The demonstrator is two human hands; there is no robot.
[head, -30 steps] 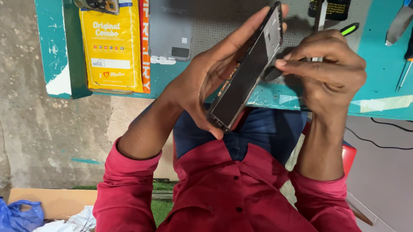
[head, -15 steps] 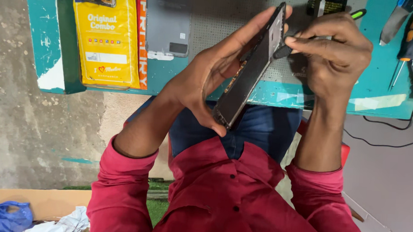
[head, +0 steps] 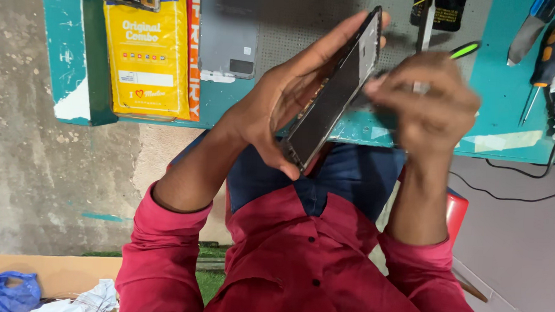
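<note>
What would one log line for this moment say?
left hand: grips dark phone frame edge-up | right hand: blurred, at frame's edge | behind: teal bench, yellow box

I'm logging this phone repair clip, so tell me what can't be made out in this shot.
- Head view: right hand is motion-blurred; what its fingers pinch cannot be told.
- Phone is turned edge-on; left hand covers its far face.
- Screwdrivers are cut off by the top edge.
- Dark bottle is cropped at the top.

phone [head: 333, 96] between both hands, above table [head: 509, 132]; box [head: 148, 50] left, screwdrivers [head: 544, 58] perhaps right
</note>
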